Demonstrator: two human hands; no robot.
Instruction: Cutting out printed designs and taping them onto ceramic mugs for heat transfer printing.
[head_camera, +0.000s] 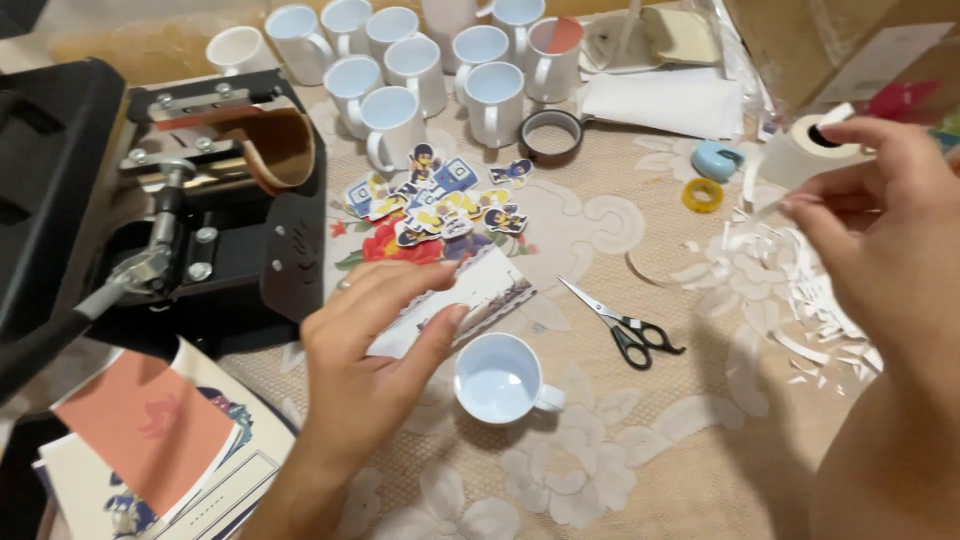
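Left hand (365, 360) pinches a printed paper strip (480, 295) between thumb and fingers, held low over the table (640, 470). A single white mug (498, 378) stands just beside the strip, mouth up, handle to the right. Right hand (880, 230) is raised at the right edge, fingers closed around a roll of white tape (800, 150), with a loose end pulled down. Scissors (625, 325) lie shut between the two hands. Cut-out cartoon stickers (445, 200) are heaped beyond the strip. More white mugs (420, 60) cluster at the far side. Black mug press (190, 200) sits left. Paper scraps (800, 300) are scattered under the right hand.
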